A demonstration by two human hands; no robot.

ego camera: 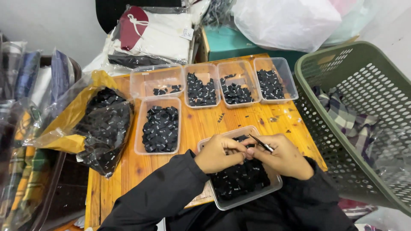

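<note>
Right, both hands meet over the clear plastic tray of small black fabric labels [239,179]: left hand [220,154] pinching one label, right hand [284,159] gripping slim metal tweezers [262,143]. Beyond that tray, five more label tubs [201,85] dot the orange wooden surface [201,124]; right of it, a green perforated basket [364,115].

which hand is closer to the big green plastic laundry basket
Right. The right hand, holding small scissors, is nearest the green plastic basket; the left hand sits farther away, beyond it.
</note>
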